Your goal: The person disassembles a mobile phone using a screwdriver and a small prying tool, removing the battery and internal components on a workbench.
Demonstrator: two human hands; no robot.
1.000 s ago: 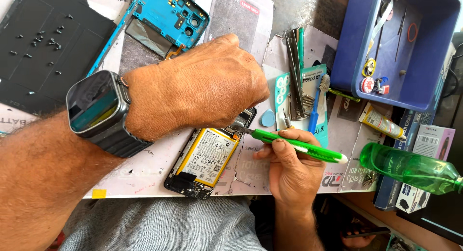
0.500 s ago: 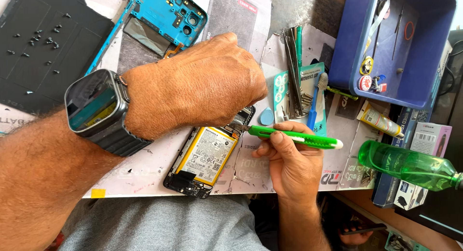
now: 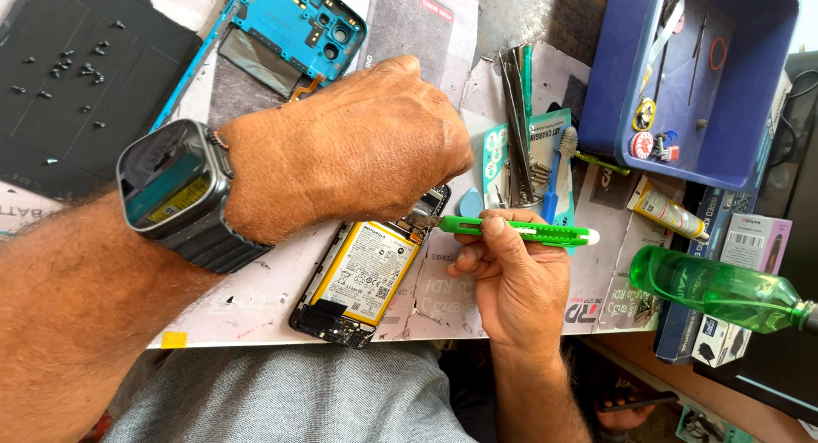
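Pinning the opened black smartphone with its white battery (image 3: 362,281) flat on the table, the left hand (image 3: 341,145) steadies it while the right hand (image 3: 511,277), closed around a green utility knife (image 3: 520,232), works its blade at the phone's upper edge.

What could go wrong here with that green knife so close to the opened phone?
1. The green utility knife in the right hand points its tip at the opened phone, next to the battery; a slip might nick it.
2. The left hand presses down just beside the tip and might get cut.
3. The green bottle lying at the edge might roll off.
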